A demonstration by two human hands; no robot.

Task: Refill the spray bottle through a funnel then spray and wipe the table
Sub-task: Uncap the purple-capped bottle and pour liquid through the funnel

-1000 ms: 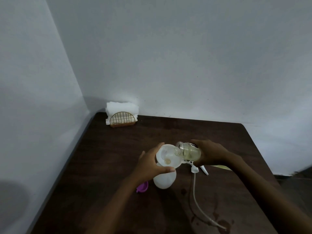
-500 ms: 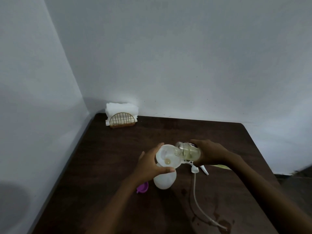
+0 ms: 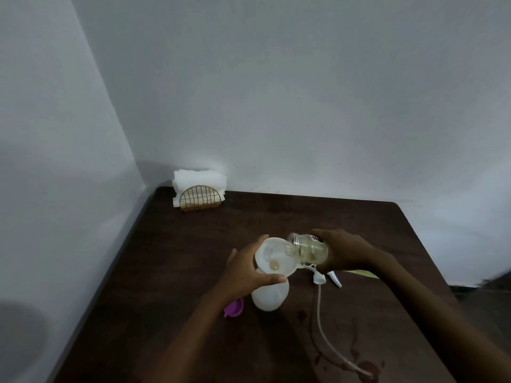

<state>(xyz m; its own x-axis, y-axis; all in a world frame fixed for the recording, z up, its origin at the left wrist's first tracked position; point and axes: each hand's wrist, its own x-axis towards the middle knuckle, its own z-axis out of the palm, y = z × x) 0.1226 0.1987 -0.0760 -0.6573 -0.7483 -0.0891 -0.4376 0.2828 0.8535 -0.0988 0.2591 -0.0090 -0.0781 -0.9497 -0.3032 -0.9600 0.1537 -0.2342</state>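
Spray bottle (image 3: 269, 298) on dark, wet-spotted table (image 3: 193, 258), white corner walls (image 3: 276, 92); my left hand (image 3: 243, 275) grips funnel (image 3: 272, 255), right hand (image 3: 348, 252) grips tilted jar (image 3: 309, 248).

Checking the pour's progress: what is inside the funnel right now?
A small yellowish pool at the funnel's throat. The funnel and left hand cover the spray bottle's neck below.

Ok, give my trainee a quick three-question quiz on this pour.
1. True or false: the right hand tips the jar over the funnel.
2. Which hand steadies the funnel?
3. The purple cap lies: A) on the jar, B) on the table beside the bottle, C) inside the funnel.
Key: 1 true; 2 the left hand; 3 B.
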